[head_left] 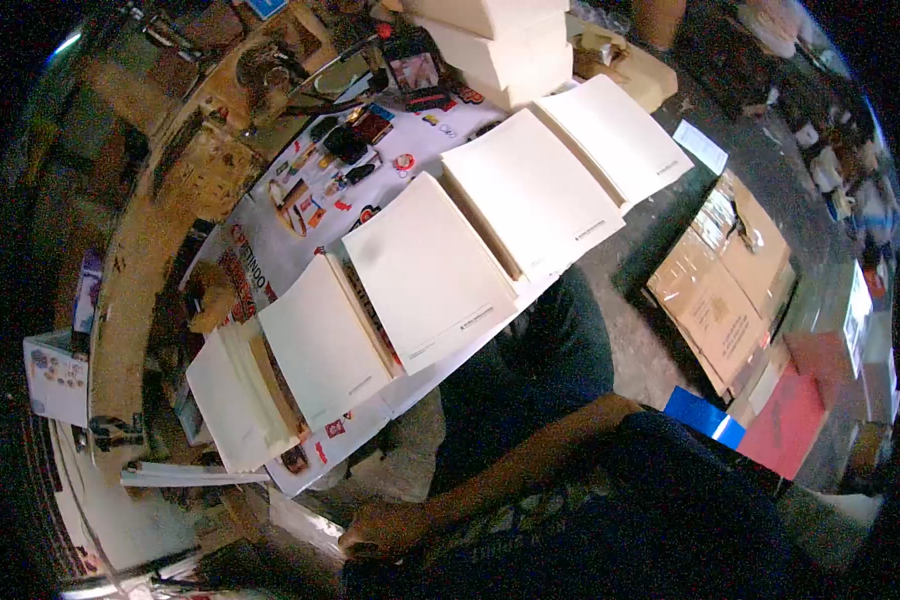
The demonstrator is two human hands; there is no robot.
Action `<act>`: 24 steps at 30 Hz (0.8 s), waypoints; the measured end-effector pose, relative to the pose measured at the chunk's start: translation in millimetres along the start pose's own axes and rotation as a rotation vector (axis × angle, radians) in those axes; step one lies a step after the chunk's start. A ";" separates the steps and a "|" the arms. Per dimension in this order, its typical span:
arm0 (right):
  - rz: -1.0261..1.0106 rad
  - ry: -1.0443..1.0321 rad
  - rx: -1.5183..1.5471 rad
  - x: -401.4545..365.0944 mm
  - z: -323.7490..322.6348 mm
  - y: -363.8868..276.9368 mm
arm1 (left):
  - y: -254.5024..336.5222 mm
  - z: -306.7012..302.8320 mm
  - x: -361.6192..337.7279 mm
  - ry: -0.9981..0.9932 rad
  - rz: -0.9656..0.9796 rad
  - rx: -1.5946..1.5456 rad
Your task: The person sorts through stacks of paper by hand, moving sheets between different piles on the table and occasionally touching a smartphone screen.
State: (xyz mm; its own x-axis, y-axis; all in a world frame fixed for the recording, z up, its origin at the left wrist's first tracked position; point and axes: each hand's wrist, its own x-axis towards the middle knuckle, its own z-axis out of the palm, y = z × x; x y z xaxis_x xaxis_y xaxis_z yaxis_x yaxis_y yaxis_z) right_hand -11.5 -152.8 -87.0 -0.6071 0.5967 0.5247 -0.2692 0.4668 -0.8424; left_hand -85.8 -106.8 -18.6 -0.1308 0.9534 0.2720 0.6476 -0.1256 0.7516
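Observation:
Below the table, my right hand is close to my dark shirt, its fingers curled in shadow; what they hold, if anything, is hidden. A pale, shiny piece lies just left of it, and whether they touch is unclear. My left hand is out of sight. Across the table runs a slanting row of several cream paper stacks, including a left one, a middle one and one at the upper right. Small dark print marks several lower edges.
White blocks are piled behind the row. Small items and a black object lie on the table's far side. Flattened cardboard rests on the floor at right, near a blue box and a red surface.

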 end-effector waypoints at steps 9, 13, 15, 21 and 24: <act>-0.052 -0.026 0.265 6.0 -21.0 -33.6 | 8.0 -4.6 15.7 0.027 0.053 0.031; -0.071 -0.040 0.236 -2.3 -23.5 -28.0 | 14.0 -5.9 25.4 0.033 0.084 0.043; -0.078 -0.037 0.220 -7.3 -27.6 -23.8 | 15.6 -6.3 31.9 0.036 0.101 0.052; -0.148 -0.019 0.174 -7.5 -27.7 -10.7 | 22.1 -8.5 63.0 0.053 0.179 0.101; -0.168 0.023 0.178 1.5 -23.3 -15.1 | 25.7 -6.6 81.4 0.059 0.217 0.123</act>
State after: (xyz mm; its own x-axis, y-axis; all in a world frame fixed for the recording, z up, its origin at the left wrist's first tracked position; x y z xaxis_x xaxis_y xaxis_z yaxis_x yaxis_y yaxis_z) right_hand 9.1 -143.7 -70.7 -0.5258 0.5359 0.6605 -0.4938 0.4399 -0.7501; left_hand -84.8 -34.2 26.8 -0.0201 0.8896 0.4562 0.7513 -0.2876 0.5940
